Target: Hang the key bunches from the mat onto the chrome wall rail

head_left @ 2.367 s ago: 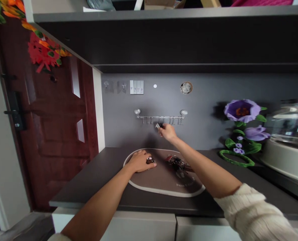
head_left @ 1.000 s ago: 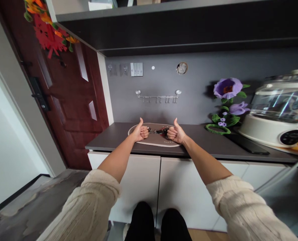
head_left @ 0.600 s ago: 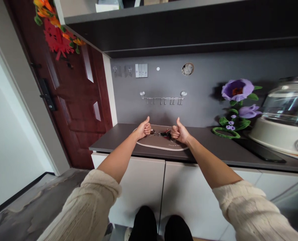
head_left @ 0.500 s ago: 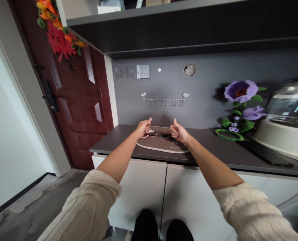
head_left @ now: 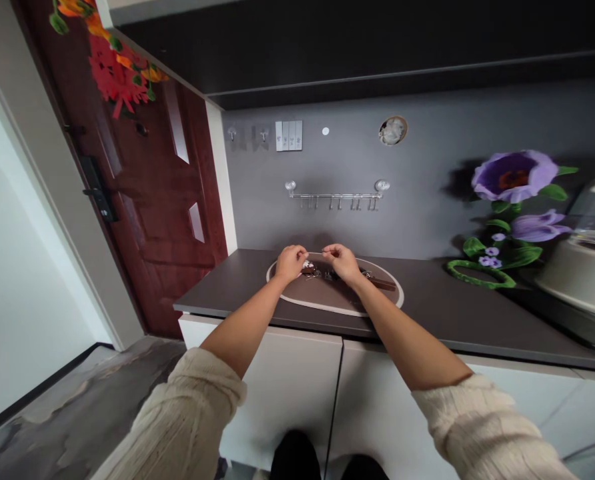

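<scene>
Left hand [head_left: 291,263] and right hand [head_left: 342,262] over mat [head_left: 317,295], fingers curled; cannot tell whether either pinches anything. Keychains [head_left: 314,274] between; hook rail [head_left: 335,196] is far.

A purple flower ornament [head_left: 532,228] stands beside a white appliance [head_left: 585,275] — a dark red door [head_left: 172,220] at left.

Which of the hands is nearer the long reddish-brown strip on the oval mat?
Right. The right hand is just left of the strip; the left hand is farther left.
</scene>
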Motion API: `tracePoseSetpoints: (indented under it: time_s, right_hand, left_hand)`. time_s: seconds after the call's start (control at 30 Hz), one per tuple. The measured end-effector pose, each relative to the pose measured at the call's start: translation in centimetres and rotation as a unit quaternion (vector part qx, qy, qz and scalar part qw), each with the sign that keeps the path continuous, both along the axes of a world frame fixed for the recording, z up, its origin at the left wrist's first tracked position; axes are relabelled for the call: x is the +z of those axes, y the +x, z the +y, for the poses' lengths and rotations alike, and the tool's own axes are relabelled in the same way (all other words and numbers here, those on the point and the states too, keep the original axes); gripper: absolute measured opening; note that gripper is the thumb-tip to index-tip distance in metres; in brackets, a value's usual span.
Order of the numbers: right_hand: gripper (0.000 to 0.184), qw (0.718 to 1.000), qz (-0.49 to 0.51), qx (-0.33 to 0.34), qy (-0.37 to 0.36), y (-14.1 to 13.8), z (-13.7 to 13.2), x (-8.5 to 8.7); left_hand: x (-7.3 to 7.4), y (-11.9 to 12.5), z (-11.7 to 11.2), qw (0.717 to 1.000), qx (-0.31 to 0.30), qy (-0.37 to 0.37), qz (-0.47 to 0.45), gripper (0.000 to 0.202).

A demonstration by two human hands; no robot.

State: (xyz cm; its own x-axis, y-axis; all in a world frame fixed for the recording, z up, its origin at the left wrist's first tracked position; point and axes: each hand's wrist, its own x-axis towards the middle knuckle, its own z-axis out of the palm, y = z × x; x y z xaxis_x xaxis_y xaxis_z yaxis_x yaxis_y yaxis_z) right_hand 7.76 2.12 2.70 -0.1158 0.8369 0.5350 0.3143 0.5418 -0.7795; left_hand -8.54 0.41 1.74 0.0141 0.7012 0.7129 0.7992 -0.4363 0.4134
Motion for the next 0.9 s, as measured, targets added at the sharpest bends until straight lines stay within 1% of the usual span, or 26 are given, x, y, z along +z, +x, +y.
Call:
tracePoseSetpoints:
  time_s: [0.1,0.17,0.23,0.3,0.37,0.5,0.6,0.73,0.9]
  right_hand:
    - [0.011,0.991,-0.118,-0.025,0.05,0.1,-0.3,-0.4]
    - [0.01,0.973,-0.209,-0.028,0.096,0.3,-0.6,-0.4]
    - [0.011,0.948,-0.289,-0.035,0.132,0.5,-0.8,-0.3]
    - [0.012,0.927,-0.344,-0.044,0.143,0.6,-0.9,-0.4]
    - [0.014,0.912,-0.381,-0.05,0.141,0.5,-1.0,-0.6]
    - [0.018,0.893,-0.424,-0.07,0.137,0.3,-1.2,-0.9]
    - [0.018,0.888,-0.433,-0.085,0.13,0.2,-1.3,-1.0]
    - [0.016,0.893,-0.42,-0.08,0.14,0.2,-1.3,-1.2]
    - [0.014,0.909,-0.382,-0.072,0.147,0.2,-1.2,-1.2]
  left_hand:
    - [-0.8,-0.3,0.1,0.998,0.007,-0.014,0.054,0.015]
    - [-0.9,-0.5,0.2,0.997,0.009,-0.011,0.076,0.015]
    - [-0.9,-0.8,0.2,0.996,0.014,-0.005,0.087,0.016]
    - [-1.0,-0.9,0.3,0.996,0.02,-0.003,0.093,0.017]
    - [-1.0,-1.0,0.3,0.995,0.023,-0.005,0.098,0.017]
    - [-1.1,-1.1,0.1,0.994,0.027,-0.007,0.107,0.017]
    - [-1.1,-1.1,-0.1,0.994,0.024,-0.005,0.11,0.016]
    - [-1.0,-1.1,-0.3,0.993,0.011,0.001,0.115,0.015]
    - [-0.9,-0.9,-0.4,0.993,0.011,0.0,0.113,0.016]
